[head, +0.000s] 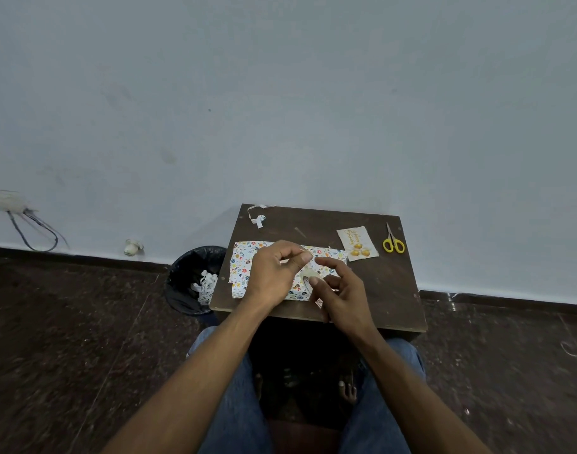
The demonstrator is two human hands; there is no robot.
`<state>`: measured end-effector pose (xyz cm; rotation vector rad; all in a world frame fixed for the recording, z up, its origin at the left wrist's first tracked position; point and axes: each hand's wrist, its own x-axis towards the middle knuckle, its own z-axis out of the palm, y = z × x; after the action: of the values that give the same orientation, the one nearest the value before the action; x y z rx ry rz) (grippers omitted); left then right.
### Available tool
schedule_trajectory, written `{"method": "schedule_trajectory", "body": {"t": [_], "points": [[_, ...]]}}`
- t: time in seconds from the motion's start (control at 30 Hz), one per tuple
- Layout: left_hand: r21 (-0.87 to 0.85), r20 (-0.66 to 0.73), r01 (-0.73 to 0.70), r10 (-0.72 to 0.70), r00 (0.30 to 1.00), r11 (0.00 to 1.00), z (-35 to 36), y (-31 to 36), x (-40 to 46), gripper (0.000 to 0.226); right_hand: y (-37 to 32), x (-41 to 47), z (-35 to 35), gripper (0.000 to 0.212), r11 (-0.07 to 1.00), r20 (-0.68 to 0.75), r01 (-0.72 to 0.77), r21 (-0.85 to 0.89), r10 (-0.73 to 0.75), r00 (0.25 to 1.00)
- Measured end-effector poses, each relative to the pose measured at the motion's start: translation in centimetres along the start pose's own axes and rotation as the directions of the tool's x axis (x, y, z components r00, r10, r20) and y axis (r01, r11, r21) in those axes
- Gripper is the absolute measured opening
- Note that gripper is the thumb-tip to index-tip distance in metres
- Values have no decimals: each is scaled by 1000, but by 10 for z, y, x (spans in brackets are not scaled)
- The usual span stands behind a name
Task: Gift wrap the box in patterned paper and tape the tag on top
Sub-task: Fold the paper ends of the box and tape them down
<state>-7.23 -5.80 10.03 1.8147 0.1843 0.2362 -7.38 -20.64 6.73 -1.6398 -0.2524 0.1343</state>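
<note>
One wrapped box (247, 273), tag (357, 243), scissors (393, 244); my left hand (274, 273) and right hand (341, 290) pinch tape (308, 276); bin (195, 280) holds paper scraps (205, 286).

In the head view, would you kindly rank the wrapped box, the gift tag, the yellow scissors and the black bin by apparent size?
Largest to smallest:
1. wrapped box, partly hidden by the hands
2. black bin, partly hidden behind the table; close to the box, so unsure
3. gift tag
4. yellow scissors
</note>
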Motion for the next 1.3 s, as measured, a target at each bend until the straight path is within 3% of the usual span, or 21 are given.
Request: {"method": "schedule_trajectory", "body": {"t": [0.17, 0.3, 0.43, 0.63, 1.0, 1.1, 1.17, 1.23, 1.3], "points": [[-68, 44, -63, 66, 997, 996, -3, 6, -2, 5, 1, -1, 1, 23, 999, -19, -51, 8, 51, 999], [-125, 60, -1, 8, 998, 992, -4, 7, 3, 17, 1, -4, 1, 15, 996, -14, -55, 70, 56, 998], [-90, 172, 45, -29, 985, 995, -6, 2, -1, 37, 2, -2, 1, 10, 997, -6, -28, 75, 28, 1000], [38, 180, 26, -32, 983, 999, -4, 0, -6, 55, 5, -3, 3, 21, 991, 52, -5, 135, -2, 999], [226, 187, -52, 9, 982, 973, 0, 9, -5, 55, 15, 1, 0, 46, 986, 139, -55, 159, 32, 990], [241, 166, -55, 15, 986, 969, 1, 7, 0, 55, 13, 8, -15, 40, 980, 61, -82, 183, 72, 996], [246, 158, -54, 15, 987, 968, 2, 6, 3, 55, 17, 19, -28, 22, 987, -53, -94, 128, 101, 993], [214, 161, -51, 16, 987, 976, 3, 4, 6, 57, 32, 35, -48, 7, 989, -197, -144, -17, 138, 971], [166, 169, -43, 14, 986, 985, 3, 1, 9, 61, 48, 55, -71, 10, 948, -336, -231, -217, 150, 930]]}}
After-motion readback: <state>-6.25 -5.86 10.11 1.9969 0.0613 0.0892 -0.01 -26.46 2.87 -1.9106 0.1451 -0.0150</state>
